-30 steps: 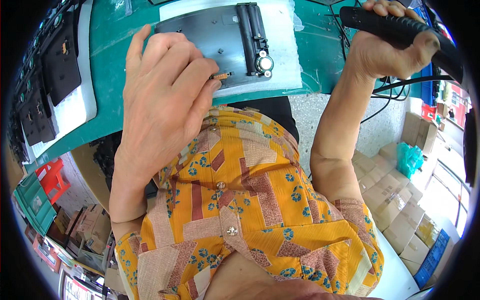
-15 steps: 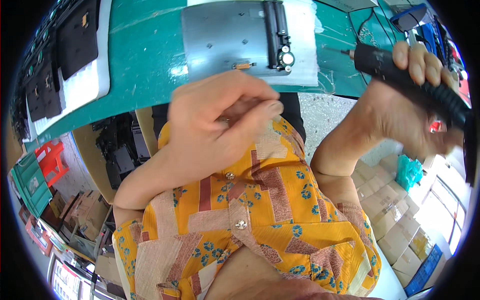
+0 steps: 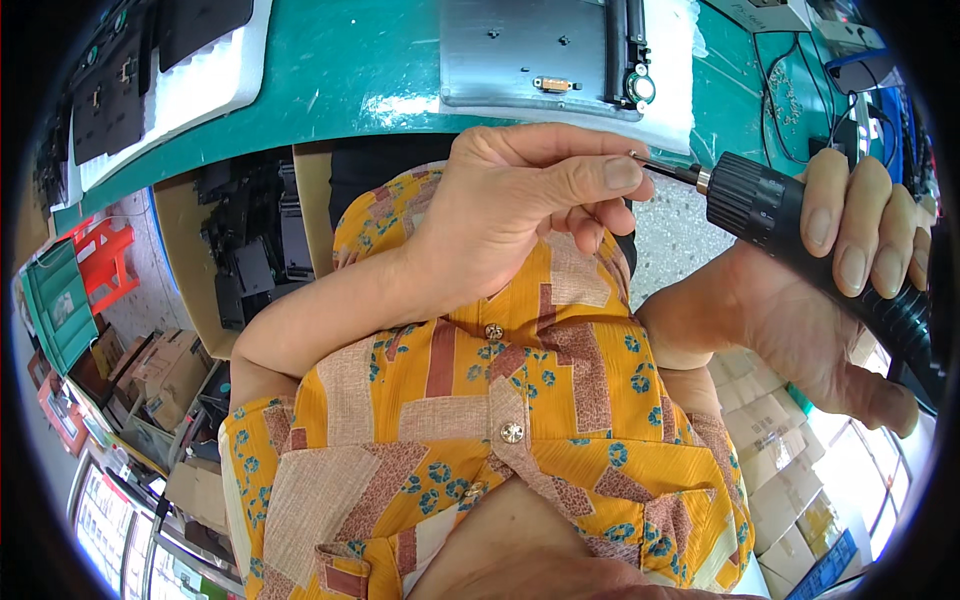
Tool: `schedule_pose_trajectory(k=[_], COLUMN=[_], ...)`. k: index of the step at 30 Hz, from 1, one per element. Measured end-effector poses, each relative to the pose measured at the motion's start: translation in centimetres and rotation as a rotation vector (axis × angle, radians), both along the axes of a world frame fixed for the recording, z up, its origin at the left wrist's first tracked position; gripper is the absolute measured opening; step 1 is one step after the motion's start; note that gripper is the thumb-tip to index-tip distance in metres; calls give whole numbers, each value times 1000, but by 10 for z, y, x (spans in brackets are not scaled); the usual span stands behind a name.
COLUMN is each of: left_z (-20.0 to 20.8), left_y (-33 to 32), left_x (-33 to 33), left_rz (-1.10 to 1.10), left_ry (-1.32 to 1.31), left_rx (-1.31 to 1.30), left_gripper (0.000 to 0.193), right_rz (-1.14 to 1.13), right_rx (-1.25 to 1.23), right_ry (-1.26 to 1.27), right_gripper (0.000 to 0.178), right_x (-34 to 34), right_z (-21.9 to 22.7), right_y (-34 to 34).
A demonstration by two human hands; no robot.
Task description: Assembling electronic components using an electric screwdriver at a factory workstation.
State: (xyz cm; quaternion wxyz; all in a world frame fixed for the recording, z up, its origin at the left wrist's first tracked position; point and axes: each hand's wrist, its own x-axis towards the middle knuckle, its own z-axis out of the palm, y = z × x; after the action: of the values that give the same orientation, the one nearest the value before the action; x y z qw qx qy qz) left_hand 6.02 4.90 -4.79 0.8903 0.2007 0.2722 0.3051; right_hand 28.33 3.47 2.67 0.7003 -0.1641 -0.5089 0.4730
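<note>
While the right hand (image 3: 820, 300) wraps its fingers around one black, ribbed electric screwdriver (image 3: 800, 225), the left hand (image 3: 520, 215) pinches thumb and forefinger closed at the tip of its thin metal bit (image 3: 665, 170). Both are held close above the patterned orange shirt (image 3: 480, 420). One flat, matte grey metal plate (image 3: 530, 50) lies on white foam on the green surface (image 3: 350, 70), beyond the hands.

Electronics assembly workshop. Green-matted desk (image 3: 340, 70) carries grey metal panel (image 3: 530, 50) on white foam, black parts in foam tray (image 3: 160, 90), cables (image 3: 790, 90). Powered screwdriver (image 3: 800, 220) in use. Stacked cardboard boxes (image 3: 790, 480), plastic crates (image 3: 60, 300) on floor.
</note>
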Motion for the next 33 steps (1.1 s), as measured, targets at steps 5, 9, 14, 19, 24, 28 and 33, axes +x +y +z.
schedule_pose_trajectory(k=[5,9,14,19,24,28,33], left_z=[-3,-8,-10,-13,-13,-12,-10], left_y=[-1,-1,3,5,4,4,7], left_x=[-1,-4,-6,-5,-4,-4,-3], left_rz=[-8,-7,-63,-80,-82,-64,-73], left_ry=[-1,-31,-88,-160,-145,-135,-135], left_rx=[-12,19,-44,-124,-124,-111,-110], left_gripper=[26,24,24,26,25,26,27], right_rz=[45,82,-27,2,35,23,-14], right_rx=[12,20,-17,-37,-36,-31,2], right_ry=[45,79,-38,-31,-51,-46,-18], right_gripper=[66,66,66,68,69,70,70], right_x=[14,15,-15,-20,-19,-21,-31], right_z=[-9,-11,7,5,4,3,0], right_y=[-1,-2,-4,-5,-1,-1,-3])
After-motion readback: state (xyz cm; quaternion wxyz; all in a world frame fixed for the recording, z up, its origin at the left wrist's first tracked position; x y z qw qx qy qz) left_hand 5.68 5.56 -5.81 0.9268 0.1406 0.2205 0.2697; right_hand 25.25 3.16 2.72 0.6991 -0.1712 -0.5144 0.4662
